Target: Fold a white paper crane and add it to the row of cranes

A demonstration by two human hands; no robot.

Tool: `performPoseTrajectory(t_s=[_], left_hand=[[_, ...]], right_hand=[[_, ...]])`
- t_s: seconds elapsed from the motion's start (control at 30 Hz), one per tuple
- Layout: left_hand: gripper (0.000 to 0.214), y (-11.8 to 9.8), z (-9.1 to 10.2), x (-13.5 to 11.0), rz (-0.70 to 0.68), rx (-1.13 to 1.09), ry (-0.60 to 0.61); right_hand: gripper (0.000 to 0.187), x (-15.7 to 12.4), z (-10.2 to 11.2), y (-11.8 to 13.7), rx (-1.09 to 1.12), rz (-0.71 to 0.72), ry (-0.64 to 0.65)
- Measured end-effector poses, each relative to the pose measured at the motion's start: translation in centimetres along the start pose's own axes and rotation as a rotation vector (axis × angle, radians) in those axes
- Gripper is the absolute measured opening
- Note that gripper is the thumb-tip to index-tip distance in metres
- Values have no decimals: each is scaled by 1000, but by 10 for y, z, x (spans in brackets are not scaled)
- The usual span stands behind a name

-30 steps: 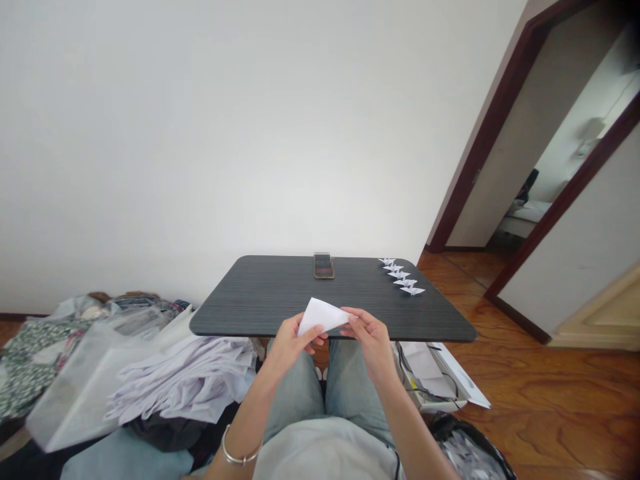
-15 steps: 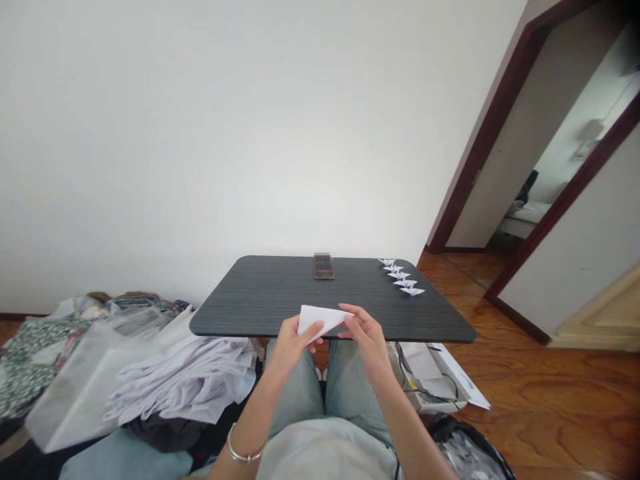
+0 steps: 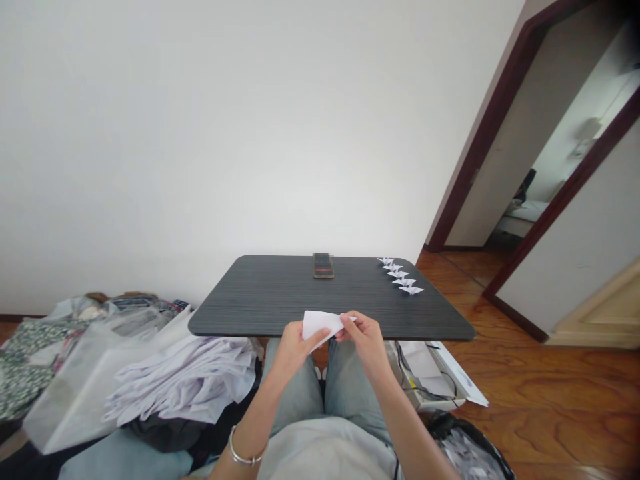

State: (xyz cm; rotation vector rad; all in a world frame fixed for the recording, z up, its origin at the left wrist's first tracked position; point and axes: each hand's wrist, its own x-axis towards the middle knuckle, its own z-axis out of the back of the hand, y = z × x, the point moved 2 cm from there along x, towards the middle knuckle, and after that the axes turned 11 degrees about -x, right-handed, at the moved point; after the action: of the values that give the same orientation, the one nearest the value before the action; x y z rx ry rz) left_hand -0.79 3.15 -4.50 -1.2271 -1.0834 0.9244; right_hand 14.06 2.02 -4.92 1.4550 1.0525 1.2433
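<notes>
A folded white paper triangle [image 3: 319, 323] is held in front of me, just over the near edge of a dark grey table [image 3: 260, 300]. My left hand [image 3: 293, 350] pinches its left side, thumb on top. My right hand [image 3: 364, 335] pinches its right tip with closed fingers. Both hands hover above my lap, below the table's front edge.
A phone [image 3: 323, 265] lies at the table's far middle. Several small folded white paper figures [image 3: 403, 276] stand in a row at the far right. A heap of white cloth and bags [image 3: 150, 373] lies left of me. Papers and a box [image 3: 435, 377] sit right, an open doorway [image 3: 545, 173] beyond.
The paper has been lowered and flattened from a raised tilted triangle to a narrower fold. Both hands have drawn closer together and slightly down toward my lap.
</notes>
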Motion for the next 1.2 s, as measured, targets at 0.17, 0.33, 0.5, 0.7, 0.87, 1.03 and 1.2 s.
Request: performPoseTrajectory(t_s=[0.17,0.33,0.5,0.7,0.87,1.03,1.2], left_hand=[[28,-9,4,-3,-38,93,88],[27,-13,6,-3,-27,54,86],[28,-9,14,3,5,-55,-102],[27,-7,20,4,33,9,-140],[25,-6,13,1,16,66,-82],[24,-5,14,4,-17,-79,-133],[30,-11,16,5,-19,-302,-226]], right_hand=[[29,3,6,0,-5,-17,-74],[28,6,12,-1,29,-25,-110],[26,7,15,-3,-49,-27,-36],[20,5,11,2,-295,111,61],[21,3,1,5,-479,183,37],[26,3,-1,3,-500,199,6],[26,3,-2,-2,-335,157,12]])
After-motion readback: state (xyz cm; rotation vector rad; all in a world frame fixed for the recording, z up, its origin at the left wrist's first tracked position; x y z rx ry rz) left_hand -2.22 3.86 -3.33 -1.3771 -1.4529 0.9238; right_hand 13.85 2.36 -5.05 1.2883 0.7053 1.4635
